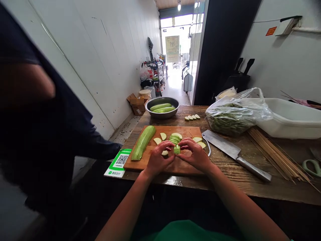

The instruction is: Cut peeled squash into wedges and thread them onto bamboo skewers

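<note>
Over the wooden cutting board [140,164], my left hand [159,156] and my right hand [195,154] meet with bent fingers on either side of zucchini slices [177,150]. Both sets of fingertips press on these slices. Just beyond them lies a row of overlapping slices [175,139]. Loose half-round pieces [163,136] are scattered on the board, some right of my right hand. A whole zucchini [143,143] lies along the board's left side. To the right, a cleaver [222,144] rests on the table, its blade near the board.
Beyond the board stand a metal bowl [162,114] of zucchini and a skewered row of slices [192,117]. A plastic bag of greens [229,115], a white tub [293,117], wooden skewers [276,152] and scissors [311,166] occupy the right. At left are a QR card [119,162] and another person [50,117].
</note>
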The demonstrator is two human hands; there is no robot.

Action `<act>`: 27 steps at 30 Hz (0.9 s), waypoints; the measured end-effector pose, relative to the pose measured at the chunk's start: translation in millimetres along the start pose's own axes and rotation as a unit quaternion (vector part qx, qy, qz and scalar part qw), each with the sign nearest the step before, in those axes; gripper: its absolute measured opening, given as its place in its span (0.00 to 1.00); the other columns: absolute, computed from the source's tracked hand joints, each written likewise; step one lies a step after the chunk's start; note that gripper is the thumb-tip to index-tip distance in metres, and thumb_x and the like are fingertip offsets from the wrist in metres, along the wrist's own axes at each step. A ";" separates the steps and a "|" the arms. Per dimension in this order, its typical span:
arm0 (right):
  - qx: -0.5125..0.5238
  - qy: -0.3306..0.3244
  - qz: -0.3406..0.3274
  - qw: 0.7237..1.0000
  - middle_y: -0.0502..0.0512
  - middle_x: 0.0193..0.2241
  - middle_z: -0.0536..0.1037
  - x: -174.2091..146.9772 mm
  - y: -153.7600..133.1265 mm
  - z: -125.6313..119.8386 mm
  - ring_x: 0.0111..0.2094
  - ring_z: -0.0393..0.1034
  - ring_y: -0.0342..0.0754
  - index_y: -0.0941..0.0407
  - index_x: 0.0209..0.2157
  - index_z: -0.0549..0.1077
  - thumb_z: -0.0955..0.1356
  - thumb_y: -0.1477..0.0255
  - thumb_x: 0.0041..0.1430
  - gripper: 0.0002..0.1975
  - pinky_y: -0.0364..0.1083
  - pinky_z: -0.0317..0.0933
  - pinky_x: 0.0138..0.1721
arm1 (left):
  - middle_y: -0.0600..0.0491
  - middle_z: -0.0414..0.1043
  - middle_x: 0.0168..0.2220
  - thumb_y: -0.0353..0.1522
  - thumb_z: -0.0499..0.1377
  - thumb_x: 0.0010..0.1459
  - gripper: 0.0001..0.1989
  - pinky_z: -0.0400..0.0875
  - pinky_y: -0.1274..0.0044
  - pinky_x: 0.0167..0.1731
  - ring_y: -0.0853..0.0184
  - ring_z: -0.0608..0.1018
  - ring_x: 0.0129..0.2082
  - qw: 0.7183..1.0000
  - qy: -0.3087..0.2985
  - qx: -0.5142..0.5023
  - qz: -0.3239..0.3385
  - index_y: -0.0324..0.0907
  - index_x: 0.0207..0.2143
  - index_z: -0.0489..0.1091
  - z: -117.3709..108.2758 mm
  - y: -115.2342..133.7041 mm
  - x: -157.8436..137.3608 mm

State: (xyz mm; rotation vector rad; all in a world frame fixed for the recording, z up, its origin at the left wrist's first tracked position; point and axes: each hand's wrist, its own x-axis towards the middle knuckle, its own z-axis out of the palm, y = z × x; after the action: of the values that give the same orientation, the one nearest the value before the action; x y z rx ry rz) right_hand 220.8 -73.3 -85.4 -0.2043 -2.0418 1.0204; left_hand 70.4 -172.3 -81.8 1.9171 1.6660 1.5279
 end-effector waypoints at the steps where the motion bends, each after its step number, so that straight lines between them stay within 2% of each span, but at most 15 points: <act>1: -0.017 0.003 -0.005 1.000 0.54 0.38 0.66 -0.3 0.4 -0.1 0.37 0.66 0.46 0.53 0.40 0.68 0.70 0.70 0.50 0.14 0.48 0.70 0.38 | 0.50 0.68 0.42 0.26 0.58 0.48 0.15 0.71 0.72 0.40 0.65 0.71 0.43 0.999 0.002 0.031 0.013 0.42 0.41 0.66 -0.3 0.3 0.8; 5: -0.083 0.010 -0.022 0.996 0.54 0.38 0.66 -1.0 2.4 -0.1 0.39 0.66 0.47 0.53 0.40 0.67 0.70 0.74 0.48 0.15 0.48 0.69 0.38 | 0.49 0.67 0.43 0.25 0.58 0.47 0.15 0.65 0.68 0.47 0.64 0.68 0.47 0.987 -0.014 0.147 0.068 0.43 0.40 0.65 -4.9 3.3 6.3; 10: -0.139 0.017 -0.038 0.989 0.55 0.39 0.67 0.7 -0.5 0.6 0.42 0.65 0.49 0.54 0.39 0.65 0.69 0.74 0.47 0.16 0.48 0.65 0.40 | 0.49 0.66 0.42 0.25 0.57 0.47 0.16 0.65 0.68 0.46 0.63 0.69 0.45 0.963 -0.040 0.235 0.124 0.43 0.40 0.64 -9.6 9.4 13.1; 14: -0.160 0.018 -0.035 0.986 0.53 0.36 0.68 2.8 -3.0 -2.1 0.40 0.65 0.48 0.54 0.36 0.64 0.68 0.76 0.47 0.13 0.48 0.64 0.40 | 0.48 0.66 0.40 0.27 0.58 0.48 0.14 0.66 0.68 0.45 0.63 0.69 0.42 0.953 -0.058 0.267 0.132 0.42 0.40 0.64 -12.8 6.8 15.8; 19: -0.143 0.043 -0.013 0.989 0.54 0.35 0.67 4.4 0.7 -4.2 0.37 0.65 0.48 0.54 0.36 0.64 0.69 0.75 0.48 0.13 0.48 0.64 0.38 | 0.47 0.65 0.47 0.25 0.53 0.53 0.14 0.61 0.64 0.50 0.61 0.65 0.50 0.942 -0.084 0.305 0.110 0.43 0.43 0.65 -23.3 -4.9 18.6; 21: -0.129 0.038 -0.013 0.991 0.54 0.35 0.67 4.6 1.8 -2.9 0.37 0.65 0.48 0.54 0.37 0.63 0.69 0.75 0.48 0.13 0.48 0.64 0.38 | 0.48 0.62 0.51 0.26 0.54 0.53 0.14 0.58 0.62 0.52 0.59 0.63 0.53 0.947 -0.107 0.292 0.084 0.45 0.43 0.65 -27.2 -4.7 18.9; 23: -0.116 0.039 -0.024 0.992 0.54 0.35 0.67 4.8 1.4 -1.1 0.39 0.65 0.49 0.54 0.37 0.63 0.69 0.74 0.48 0.14 0.49 0.64 0.39 | 0.48 0.61 0.53 0.29 0.57 0.52 0.14 0.57 0.61 0.53 0.58 0.62 0.54 0.963 -0.103 0.242 0.056 0.46 0.43 0.66 -28.7 0.2 18.4; 27: -0.097 0.041 -0.052 0.993 0.55 0.38 0.69 5.1 -5.6 1.5 0.44 0.64 0.50 0.53 0.37 0.64 0.69 0.74 0.48 0.13 0.51 0.62 0.44 | 0.48 0.62 0.52 0.33 0.59 0.51 0.22 0.62 0.64 0.51 0.59 0.64 0.53 0.995 -0.084 0.051 -0.015 0.45 0.49 0.63 -23.7 16.5 17.6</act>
State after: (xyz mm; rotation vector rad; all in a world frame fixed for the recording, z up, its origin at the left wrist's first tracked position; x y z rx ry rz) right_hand 217.6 -75.6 -78.8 -0.2336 -2.0536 0.7381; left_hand 60.0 -174.8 -49.7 1.9993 1.7210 1.2530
